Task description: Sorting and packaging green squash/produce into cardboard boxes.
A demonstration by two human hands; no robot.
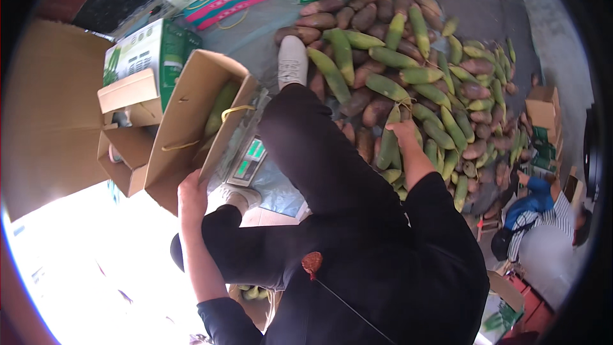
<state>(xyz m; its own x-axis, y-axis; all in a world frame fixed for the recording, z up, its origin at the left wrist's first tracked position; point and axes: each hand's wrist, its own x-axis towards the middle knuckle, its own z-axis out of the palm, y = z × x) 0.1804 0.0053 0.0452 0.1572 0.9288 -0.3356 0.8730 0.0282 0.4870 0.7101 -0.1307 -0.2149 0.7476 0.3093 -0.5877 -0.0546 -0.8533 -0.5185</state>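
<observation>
My left hand (191, 193) is closed on the near edge of an open brown cardboard box (185, 112). The box has yellow cord handles, and a green radish (221, 107) lies inside it; the rest of its inside is partly hidden. On the right, my right hand (403, 131) grips a long green radish (388, 140) near its upper end, at the edge of a big pile. The pile mixes green radishes (440, 134) with reddish-brown root vegetables (377, 110). Beside the box, a scale (248, 160) shows lit green displays.
Green and white cartons (150, 51) stand at the back left, with a pink and teal box (230, 3) beyond. A smaller open box (124, 160) sits left of mine. My shoe (292, 61) touches the pile. Another person (543, 230) sits at the far right near stacked boxes (543, 115).
</observation>
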